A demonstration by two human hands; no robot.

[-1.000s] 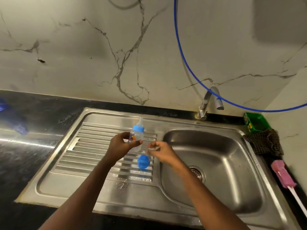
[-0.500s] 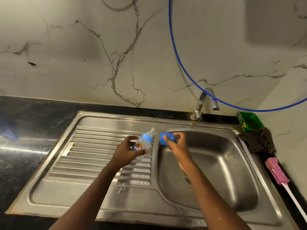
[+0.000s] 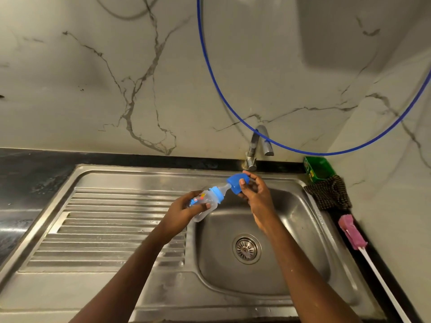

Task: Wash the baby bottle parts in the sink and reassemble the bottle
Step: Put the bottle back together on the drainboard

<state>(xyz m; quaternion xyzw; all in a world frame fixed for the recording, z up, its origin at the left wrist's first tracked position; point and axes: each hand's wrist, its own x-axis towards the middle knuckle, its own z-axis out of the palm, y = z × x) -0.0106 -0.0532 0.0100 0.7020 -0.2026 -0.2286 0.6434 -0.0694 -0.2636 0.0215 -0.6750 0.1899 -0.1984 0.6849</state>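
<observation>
The step in hand looks like capping, over the bowl of the ribbed stainless-steel sink (image 3: 140, 173). The left hand (image 3: 179, 213) is wrapped round the small clear plastic baby bottle with a blue screw ring and pale teat (image 3: 212, 199), up and left of the round perforated steel drain (image 3: 246, 248). The bottle lies tilted, teat pointing up and to the right.

The right hand (image 3: 256, 199) pinches the blue domed plastic cap (image 3: 234, 183) between thumb and fingertips, straight above the drain, its mouth just at the teat's tip. To do it well, line the cap's axis up with the teat's before pushing; press evenly until the rim seats on the ring; don't fold the soft teat. Smooth, probably wet plastic is likely to slip, so grip the printed barrel firmly. A pink sponge brush with a white handle (image 3: 352, 231) lies right of the drain, on the counter.
</observation>
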